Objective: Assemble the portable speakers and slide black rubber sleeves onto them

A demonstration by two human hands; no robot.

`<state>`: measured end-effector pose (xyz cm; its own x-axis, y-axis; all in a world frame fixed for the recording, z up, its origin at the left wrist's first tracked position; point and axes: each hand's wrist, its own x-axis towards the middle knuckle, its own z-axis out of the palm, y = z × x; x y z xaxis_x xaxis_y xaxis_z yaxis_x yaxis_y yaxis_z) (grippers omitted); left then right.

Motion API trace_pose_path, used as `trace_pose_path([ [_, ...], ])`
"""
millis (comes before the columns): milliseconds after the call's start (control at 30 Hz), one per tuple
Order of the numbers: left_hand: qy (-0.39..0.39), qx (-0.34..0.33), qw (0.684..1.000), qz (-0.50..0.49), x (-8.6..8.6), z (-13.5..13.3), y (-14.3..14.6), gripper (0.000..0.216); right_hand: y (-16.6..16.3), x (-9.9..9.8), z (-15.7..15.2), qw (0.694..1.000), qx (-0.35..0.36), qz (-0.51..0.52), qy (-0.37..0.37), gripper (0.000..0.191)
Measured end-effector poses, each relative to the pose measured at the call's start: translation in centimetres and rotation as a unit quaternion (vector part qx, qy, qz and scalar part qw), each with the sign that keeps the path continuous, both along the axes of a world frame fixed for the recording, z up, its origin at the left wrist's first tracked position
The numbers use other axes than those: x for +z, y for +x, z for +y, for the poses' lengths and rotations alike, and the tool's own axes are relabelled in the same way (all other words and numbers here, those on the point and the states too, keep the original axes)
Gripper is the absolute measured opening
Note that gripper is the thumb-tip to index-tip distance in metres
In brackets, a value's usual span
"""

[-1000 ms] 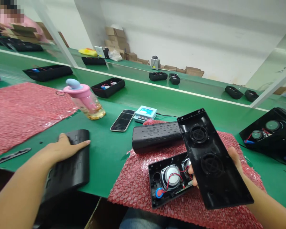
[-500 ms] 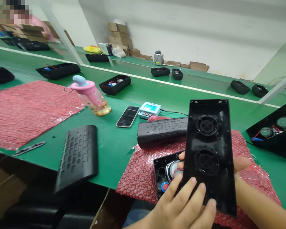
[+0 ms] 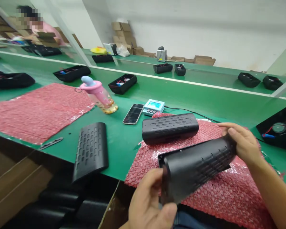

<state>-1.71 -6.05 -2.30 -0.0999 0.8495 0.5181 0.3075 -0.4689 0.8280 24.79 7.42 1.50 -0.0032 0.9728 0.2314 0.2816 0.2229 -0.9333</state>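
Note:
Between my two hands is a black speaker cover (image 3: 200, 163), its slotted outer face turned toward me and slightly blurred. My left hand (image 3: 150, 200) grips its near left end, thumb and fingers on either side. At the far right end my right hand (image 3: 246, 143) is closed round it. Behind and under the cover, the edge of an open speaker housing (image 3: 160, 158) shows; its inside is mostly hidden. A second black speaker (image 3: 170, 127) lies just beyond, on the red bubble wrap (image 3: 138, 165).
Another slotted cover (image 3: 91, 149) lies left, overhanging the table edge. Near it are a thin strip (image 3: 51, 143), a phone (image 3: 133, 114), a pale-blue meter (image 3: 153, 106) and a pink-lidded bottle (image 3: 102, 98). An open housing with drivers (image 3: 278, 127) stands right. A person in pink (image 3: 50, 30) is far left.
The cover has turned from upright, inner side showing, to lying lengthwise with its slotted face up. It came down over the open housing, and my hands moved to opposite ends.

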Motion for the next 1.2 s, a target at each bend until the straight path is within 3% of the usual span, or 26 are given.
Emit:
trace_pose_path([
  [67,-0.034,0.061,0.997,0.028,-0.1,0.2,0.1,0.047,0.6,0.3,-0.4,0.990,-0.003,-0.143,-0.002,0.030],
  [133,-0.065,0.078,0.988,0.118,-0.6,0.4,0.3,0.051,0.7,0.5,-0.3,0.976,0.023,-0.214,-0.045,0.033],
  [233,-0.115,0.041,0.969,0.216,-1.7,0.2,0.8,0.066,0.2,0.0,0.9,0.959,0.068,-0.244,-0.126,0.041],
  [300,-0.121,0.032,0.962,0.242,-2.4,-0.1,0.9,0.082,-0.4,-0.8,1.9,0.960,0.066,-0.239,-0.128,0.045],
  [367,-0.137,0.048,0.959,0.242,-2.9,-0.3,0.8,0.093,-1.1,-1.5,2.5,0.966,0.081,-0.213,-0.123,0.048],
  [500,-0.170,0.062,0.964,0.194,-3.9,0.0,0.5,0.093,-1.8,-1.7,2.5,0.959,0.170,-0.165,-0.154,0.040],
  [667,-0.145,0.051,0.976,0.155,-4.8,0.3,0.7,0.094,-1.5,-0.9,2.6,0.923,0.243,-0.253,-0.160,0.032],
  [833,-0.152,0.057,0.981,0.106,-5.0,0.1,0.9,0.100,-1.9,-0.6,2.9,0.916,0.249,-0.270,-0.163,0.036],
  [1200,-0.057,0.053,0.986,0.146,-5.3,0.9,0.3,0.101,-1.7,-1.0,3.0,0.912,0.250,-0.294,-0.139,0.042],
])
